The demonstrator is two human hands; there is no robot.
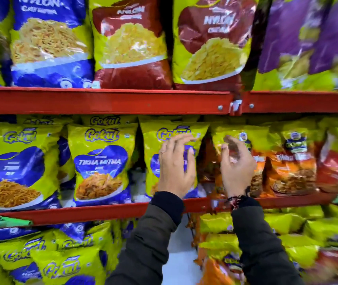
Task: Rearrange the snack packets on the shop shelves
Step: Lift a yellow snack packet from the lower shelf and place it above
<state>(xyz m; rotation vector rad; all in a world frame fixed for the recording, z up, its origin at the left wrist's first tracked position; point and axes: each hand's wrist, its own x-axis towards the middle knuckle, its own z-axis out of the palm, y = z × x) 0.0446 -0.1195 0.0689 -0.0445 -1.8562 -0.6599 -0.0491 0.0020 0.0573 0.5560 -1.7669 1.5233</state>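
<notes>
Both my hands are raised in front of the middle shelf. My left hand (pixel 175 165) hovers with fingers apart over a yellow and blue Gokul packet (pixel 155 136) standing upright. My right hand (pixel 237 164) is also empty, fingers curled and spread, in front of a yellow and orange packet (pixel 254 136) beside it. A narrow gap separates those two packets. Two more yellow and blue packets (pixel 100 163) (pixel 20 165) stand to the left. Whether either hand touches a packet is unclear.
Red metal shelf rails (pixel 106 100) (pixel 81 212) run across above and below the middle row. Large blue, maroon and purple packets (pixel 131 40) fill the top shelf. Orange and red packets (pixel 293 169) stand to the right. The bottom shelf holds several heaped packets (pixel 65 256).
</notes>
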